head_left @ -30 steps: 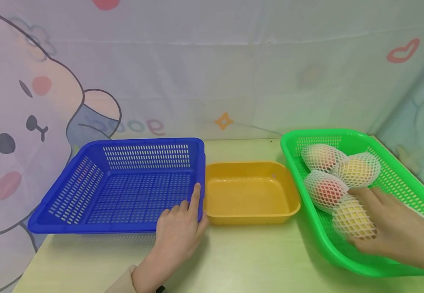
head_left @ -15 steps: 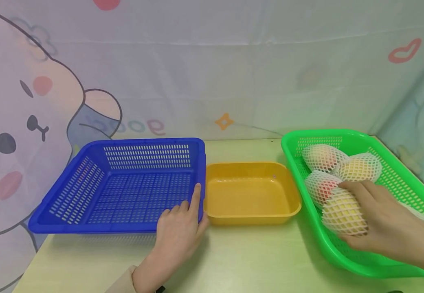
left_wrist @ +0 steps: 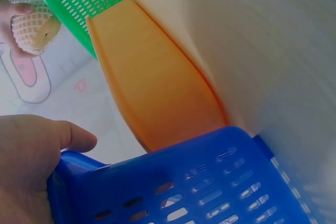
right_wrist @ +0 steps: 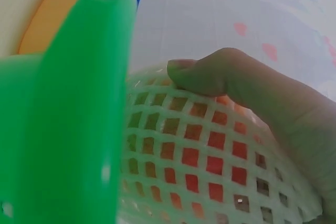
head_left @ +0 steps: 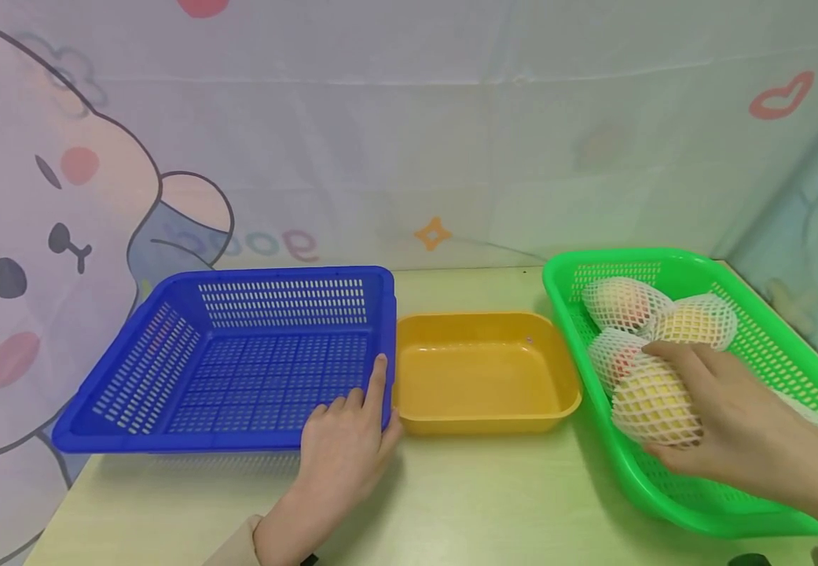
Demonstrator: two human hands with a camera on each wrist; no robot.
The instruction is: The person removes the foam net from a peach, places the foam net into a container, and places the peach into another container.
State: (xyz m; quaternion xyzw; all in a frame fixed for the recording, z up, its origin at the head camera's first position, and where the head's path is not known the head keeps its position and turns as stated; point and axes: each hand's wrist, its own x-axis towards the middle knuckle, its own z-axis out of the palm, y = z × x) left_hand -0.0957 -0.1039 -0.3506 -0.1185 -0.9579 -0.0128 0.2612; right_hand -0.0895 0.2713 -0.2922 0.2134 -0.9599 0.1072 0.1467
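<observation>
In the head view my left hand [head_left: 343,440] holds the near right corner of a blue plastic basket [head_left: 225,441], its index finger along the rim. From the left wrist, the thumb [left_wrist: 79,136] shows by that corner; the other fingers are hidden. At the right, my right hand [head_left: 741,424] grips a yellow fruit [head_left: 654,399] in a white foam net, over the near left part of a green basket [head_left: 645,255]. Behind that fruit lie several more netted fruits, including a red one [head_left: 614,358]. The right wrist view has the netted fruit [right_wrist: 199,153] under the thumb.
Between the two baskets stands a shallow yellow tray [head_left: 486,425], its sides close to both. All rest on a pale wooden table [head_left: 472,495]. A printed cloth [head_left: 380,141] hangs behind. Another foam net [head_left: 815,417] shows partly behind the right wrist.
My right hand has shifted a little left with the yellow fruit, which covers more of the red fruit behind it. The left hand stays on the blue basket's corner.
</observation>
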